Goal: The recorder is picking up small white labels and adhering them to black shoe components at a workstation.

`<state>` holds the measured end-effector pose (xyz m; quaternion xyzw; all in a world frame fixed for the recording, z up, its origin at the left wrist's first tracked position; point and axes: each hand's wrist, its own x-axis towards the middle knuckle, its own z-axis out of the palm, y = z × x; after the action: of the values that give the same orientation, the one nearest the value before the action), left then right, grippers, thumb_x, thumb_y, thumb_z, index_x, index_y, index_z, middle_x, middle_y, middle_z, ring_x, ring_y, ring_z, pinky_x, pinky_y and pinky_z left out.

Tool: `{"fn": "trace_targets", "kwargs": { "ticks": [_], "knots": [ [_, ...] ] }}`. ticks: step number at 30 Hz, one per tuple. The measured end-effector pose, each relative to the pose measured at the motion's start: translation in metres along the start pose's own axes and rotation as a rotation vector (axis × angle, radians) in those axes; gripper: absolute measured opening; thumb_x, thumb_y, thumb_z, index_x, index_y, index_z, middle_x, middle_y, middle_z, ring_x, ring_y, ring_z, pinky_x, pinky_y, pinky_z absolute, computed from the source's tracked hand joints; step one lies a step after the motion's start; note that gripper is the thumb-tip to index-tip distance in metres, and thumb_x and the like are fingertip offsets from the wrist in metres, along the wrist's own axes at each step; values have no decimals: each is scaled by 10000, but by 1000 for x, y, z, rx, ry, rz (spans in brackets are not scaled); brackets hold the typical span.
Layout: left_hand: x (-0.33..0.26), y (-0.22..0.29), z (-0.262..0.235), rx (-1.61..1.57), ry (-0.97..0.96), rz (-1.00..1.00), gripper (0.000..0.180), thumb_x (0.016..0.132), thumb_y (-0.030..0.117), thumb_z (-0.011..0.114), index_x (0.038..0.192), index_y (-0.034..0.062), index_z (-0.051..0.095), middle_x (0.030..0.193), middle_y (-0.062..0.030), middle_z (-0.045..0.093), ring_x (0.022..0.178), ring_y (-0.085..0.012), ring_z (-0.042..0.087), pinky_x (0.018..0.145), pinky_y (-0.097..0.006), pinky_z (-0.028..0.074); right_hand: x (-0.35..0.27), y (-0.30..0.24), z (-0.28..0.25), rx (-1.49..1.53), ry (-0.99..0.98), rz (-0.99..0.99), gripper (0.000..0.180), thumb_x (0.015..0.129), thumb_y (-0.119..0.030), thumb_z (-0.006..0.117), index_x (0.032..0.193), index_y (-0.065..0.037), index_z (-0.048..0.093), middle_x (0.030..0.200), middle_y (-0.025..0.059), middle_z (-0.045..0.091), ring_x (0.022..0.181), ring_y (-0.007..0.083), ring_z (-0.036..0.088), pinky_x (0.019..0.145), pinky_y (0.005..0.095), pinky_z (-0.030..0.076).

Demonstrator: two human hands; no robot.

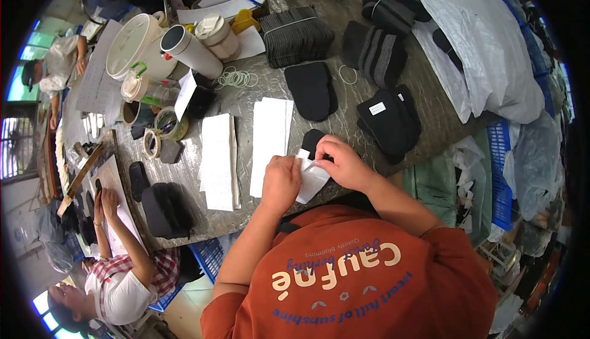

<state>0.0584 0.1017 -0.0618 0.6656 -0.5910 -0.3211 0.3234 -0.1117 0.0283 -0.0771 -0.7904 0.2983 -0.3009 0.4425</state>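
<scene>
At the table's near edge my left hand (283,182) is closed, thumb and fingers pinching the left side of a small white label sheet (314,182). My right hand (341,162) bends its fingers in a pinch at the sheet's upper right. A small white tab (303,154) stands up between the two hands. Just beyond them lies a black, round-ended flat piece (311,138), like an insole, partly hidden by my right hand. Farther off sits a stack of similar black pieces (311,91). Another black pile (390,121), to the right, bears a white label on top.
Two stacks of white sheets (218,161) (270,136) lie left of my hands. Banded dark bundles (298,36), rubber bands (236,79), a white tumbler (192,51) and a bucket (132,47) stand farther back. A white sack (485,44) covers the right. A co-worker's hands (106,204) work at the left.
</scene>
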Motion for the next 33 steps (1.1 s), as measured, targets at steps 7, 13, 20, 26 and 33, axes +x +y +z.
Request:
{"fn": "trace_targets", "kwargs": {
  "ticks": [7,13,20,26,33],
  "knots": [
    [-19,-1,7,268,-201,377,105,801,77,584,806,-27,592,1081,-200,611,1027,-353,551,876,-405,446,7,34,7,256,121,505,55,782,-25,638,792,-7,587,682,52,603,612,95,532,570,264,440],
    [-28,-12,19,431,-283,339,150,800,89,584,841,-55,588,1205,-236,549,1197,-348,472,1005,-384,385,5,39,13,150,63,546,51,762,-38,653,763,-12,610,638,51,611,583,112,571,550,268,453],
    [-26,-12,17,419,-320,328,172,815,92,568,876,-68,591,1217,-242,535,1188,-360,473,1006,-383,383,8,35,15,18,17,536,87,751,-110,659,768,-29,633,656,90,635,585,186,611,561,309,469],
    [-24,-9,18,403,-312,320,170,807,88,563,883,-61,591,1259,-246,500,1175,-369,473,993,-393,393,9,36,15,-21,9,533,91,749,-119,659,771,-33,638,667,94,645,598,201,624,560,318,475],
    [-22,-8,20,478,-351,329,160,763,59,561,890,-25,611,1299,-258,463,1159,-369,462,987,-407,388,11,35,13,-32,-13,580,97,737,-124,668,739,-30,645,671,97,649,604,203,629,564,320,482]
  ]
}}
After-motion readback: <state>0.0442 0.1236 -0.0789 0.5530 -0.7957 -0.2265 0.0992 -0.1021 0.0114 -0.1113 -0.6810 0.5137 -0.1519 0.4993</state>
